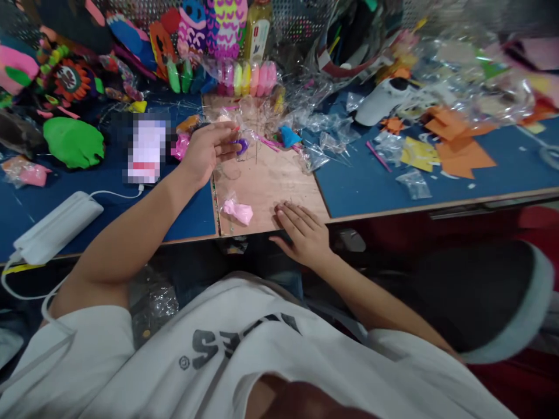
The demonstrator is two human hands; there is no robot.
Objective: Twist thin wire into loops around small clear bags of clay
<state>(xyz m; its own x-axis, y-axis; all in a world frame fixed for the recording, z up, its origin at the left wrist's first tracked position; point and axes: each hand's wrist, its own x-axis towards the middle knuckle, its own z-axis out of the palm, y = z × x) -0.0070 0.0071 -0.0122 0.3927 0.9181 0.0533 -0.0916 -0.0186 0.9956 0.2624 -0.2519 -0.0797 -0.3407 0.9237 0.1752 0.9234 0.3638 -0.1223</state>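
My left hand (pixel 207 152) reaches over the wooden board (pixel 279 180), its fingers stretched out and slightly apart. Right at its fingertips is a small purple piece (pixel 241 146); I cannot tell whether they touch it. A speck of red shows by the upper fingertip. My right hand (pixel 304 234) rests flat on the board's front edge, fingers extended and holding nothing. Between the hands, a pink clay lump in clear wrap (pixel 238 211) lies near the edge. Farther back on the board are a blue clay piece (pixel 289 136) and thin pink sticks (pixel 268 143).
Left of the board are a phone (pixel 147 148) cabled to a white power bank (pixel 59 227), and a green clay shape (pixel 73 141). Clay packs (pixel 248 78), a bottle (pixel 258 29) and clay figures line the back. Orange paper scraps (pixel 463 152) and plastic wrappers lie right.
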